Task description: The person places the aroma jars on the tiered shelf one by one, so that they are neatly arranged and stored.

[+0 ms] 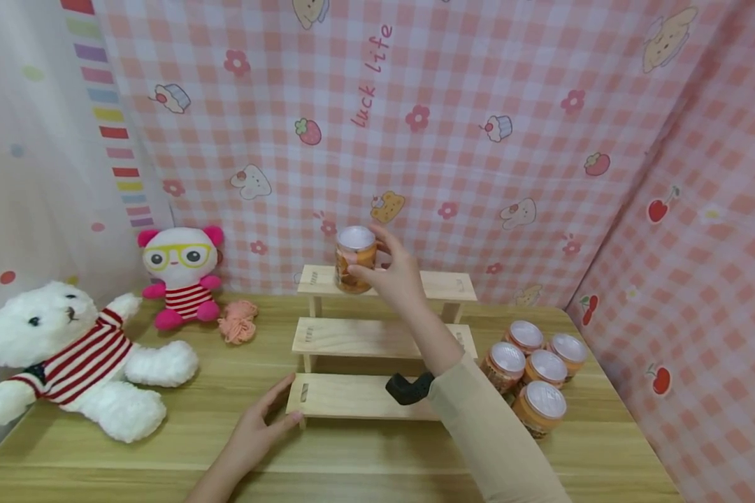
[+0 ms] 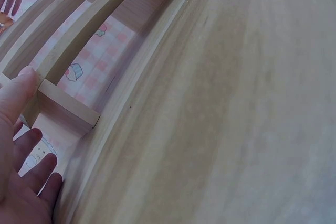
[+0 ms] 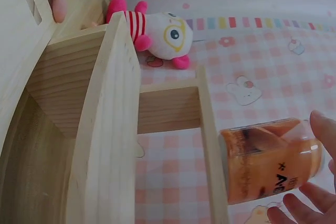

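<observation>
A jar with orange contents and a clear lid [image 1: 355, 260] stands upright at the left part of the top step of a three-step wooden shelf [image 1: 377, 338]. My right hand [image 1: 398, 276] holds this jar, thumb on the near side and fingers round the right. In the right wrist view the jar [image 3: 268, 161] has its base against the top step. My left hand [image 1: 252, 433] grips the front left corner of the bottom step, thumb at the front edge and forefinger at the end. The left wrist view shows that thumb [image 2: 21, 90] on the corner, with the other fingers loose below.
Several more lidded jars [image 1: 544, 404] cluster on the table right of the shelf. To the left are a white teddy bear [image 1: 82, 363], a pink panda doll [image 1: 182, 279] and a pink yarn ball [image 1: 238, 321]. A checked curtain [image 1: 415, 161] hangs behind.
</observation>
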`<state>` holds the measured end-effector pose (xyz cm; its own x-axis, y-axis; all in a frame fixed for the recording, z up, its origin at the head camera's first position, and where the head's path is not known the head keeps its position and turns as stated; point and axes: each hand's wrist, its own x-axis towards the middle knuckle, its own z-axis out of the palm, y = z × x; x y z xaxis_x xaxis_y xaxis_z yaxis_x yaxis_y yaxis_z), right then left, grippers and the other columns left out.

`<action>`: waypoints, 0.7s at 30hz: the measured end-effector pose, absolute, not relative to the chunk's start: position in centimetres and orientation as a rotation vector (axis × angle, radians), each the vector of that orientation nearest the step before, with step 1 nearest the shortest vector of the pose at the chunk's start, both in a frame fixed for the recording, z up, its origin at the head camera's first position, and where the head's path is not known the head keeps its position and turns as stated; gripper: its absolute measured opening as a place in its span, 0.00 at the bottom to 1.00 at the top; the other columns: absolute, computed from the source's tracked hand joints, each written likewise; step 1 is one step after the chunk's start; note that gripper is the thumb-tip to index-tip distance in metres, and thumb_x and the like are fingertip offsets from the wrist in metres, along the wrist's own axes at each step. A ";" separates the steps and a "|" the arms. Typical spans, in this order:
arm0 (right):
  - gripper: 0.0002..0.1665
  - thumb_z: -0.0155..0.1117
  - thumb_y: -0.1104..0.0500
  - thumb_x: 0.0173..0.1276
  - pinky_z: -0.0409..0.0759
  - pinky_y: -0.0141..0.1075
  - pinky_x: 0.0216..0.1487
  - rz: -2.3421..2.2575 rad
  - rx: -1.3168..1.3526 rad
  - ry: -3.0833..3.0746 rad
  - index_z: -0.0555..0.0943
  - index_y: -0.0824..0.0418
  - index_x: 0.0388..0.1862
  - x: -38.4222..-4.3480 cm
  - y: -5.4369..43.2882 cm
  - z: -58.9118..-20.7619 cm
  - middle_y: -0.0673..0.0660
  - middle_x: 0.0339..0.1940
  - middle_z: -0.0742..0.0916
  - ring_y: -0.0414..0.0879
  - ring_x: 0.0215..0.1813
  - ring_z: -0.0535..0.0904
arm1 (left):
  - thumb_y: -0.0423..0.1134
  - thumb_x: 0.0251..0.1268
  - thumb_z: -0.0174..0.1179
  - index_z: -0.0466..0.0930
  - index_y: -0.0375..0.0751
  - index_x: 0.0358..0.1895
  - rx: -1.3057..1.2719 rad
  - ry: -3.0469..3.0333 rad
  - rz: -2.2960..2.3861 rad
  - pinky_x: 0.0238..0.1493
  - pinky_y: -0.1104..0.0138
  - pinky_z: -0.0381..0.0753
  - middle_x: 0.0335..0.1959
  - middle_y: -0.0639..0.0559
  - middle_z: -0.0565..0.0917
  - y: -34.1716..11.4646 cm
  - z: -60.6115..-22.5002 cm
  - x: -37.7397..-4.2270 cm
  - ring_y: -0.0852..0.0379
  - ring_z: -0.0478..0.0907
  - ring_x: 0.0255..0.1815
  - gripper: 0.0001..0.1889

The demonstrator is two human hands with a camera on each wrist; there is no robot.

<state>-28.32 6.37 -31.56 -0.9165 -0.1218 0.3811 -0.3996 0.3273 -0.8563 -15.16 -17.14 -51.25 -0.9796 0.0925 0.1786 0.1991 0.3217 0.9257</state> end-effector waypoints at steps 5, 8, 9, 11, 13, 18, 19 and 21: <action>0.41 0.76 0.55 0.55 0.75 0.45 0.56 1.579 0.494 -2.306 0.70 0.48 0.68 -26.9 7.2 -31.5 0.49 0.64 0.76 0.49 0.61 0.72 | 0.41 0.59 0.68 0.66 0.43 0.70 -0.272 -2.473 -1.791 0.65 0.47 0.61 0.67 0.43 0.68 -17.2 -51.1 -15.0 0.42 0.65 0.66 0.35; 0.42 0.76 0.57 0.55 0.75 0.42 0.56 1.552 0.512 -2.282 0.70 0.53 0.68 -26.1 7.8 -31.8 0.49 0.64 0.76 0.47 0.61 0.72 | 0.41 0.59 0.68 0.66 0.43 0.70 -0.268 -2.477 -1.795 0.65 0.47 0.61 0.68 0.43 0.68 -17.2 -51.0 -15.0 0.42 0.65 0.66 0.35; 0.42 0.77 0.57 0.54 0.75 0.42 0.56 1.553 0.516 -2.272 0.70 0.54 0.68 -25.8 8.0 -31.9 0.50 0.64 0.77 0.47 0.61 0.72 | 0.41 0.58 0.68 0.66 0.44 0.70 -0.267 -2.477 -1.795 0.65 0.47 0.61 0.68 0.43 0.68 -17.2 -51.1 -15.0 0.42 0.65 0.66 0.35; 0.41 0.77 0.59 0.54 0.75 0.42 0.56 1.553 0.519 -2.255 0.71 0.54 0.67 -25.1 8.4 -32.1 0.52 0.64 0.77 0.47 0.61 0.73 | 0.41 0.58 0.68 0.66 0.44 0.70 -0.264 -2.478 -1.796 0.65 0.47 0.61 0.68 0.43 0.68 -17.2 -51.1 -15.0 0.41 0.64 0.66 0.35; 0.41 0.77 0.59 0.54 0.75 0.42 0.56 1.556 0.527 -2.239 0.71 0.52 0.67 -24.4 8.9 -32.4 0.53 0.63 0.78 0.46 0.61 0.72 | 0.41 0.58 0.68 0.66 0.44 0.70 -0.263 -2.478 -1.799 0.65 0.47 0.60 0.68 0.43 0.68 -17.2 -51.1 -15.0 0.41 0.64 0.67 0.35; 0.41 0.76 0.59 0.54 0.74 0.42 0.58 1.518 0.582 -2.194 0.71 0.51 0.67 -22.7 10.2 -33.4 0.52 0.62 0.78 0.45 0.61 0.72 | 0.41 0.58 0.68 0.66 0.44 0.70 -0.270 -2.476 -1.804 0.66 0.47 0.59 0.68 0.43 0.68 -17.2 -51.2 -15.1 0.41 0.64 0.67 0.35; 0.41 0.76 0.60 0.54 0.74 0.42 0.58 1.511 0.592 -2.180 0.71 0.52 0.67 -22.4 10.4 -33.6 0.52 0.62 0.77 0.45 0.61 0.72 | 0.41 0.58 0.68 0.66 0.44 0.70 -0.271 -2.475 -1.803 0.66 0.47 0.59 0.68 0.43 0.68 -17.2 -51.3 -15.1 0.41 0.64 0.67 0.35; 0.40 0.76 0.63 0.54 0.74 0.44 0.59 1.509 0.599 -2.154 0.71 0.54 0.66 -21.7 10.9 -34.0 0.52 0.62 0.77 0.46 0.62 0.72 | 0.41 0.58 0.68 0.66 0.44 0.70 -0.272 -2.475 -1.801 0.66 0.47 0.59 0.68 0.43 0.68 -17.3 -51.3 -15.2 0.41 0.63 0.67 0.35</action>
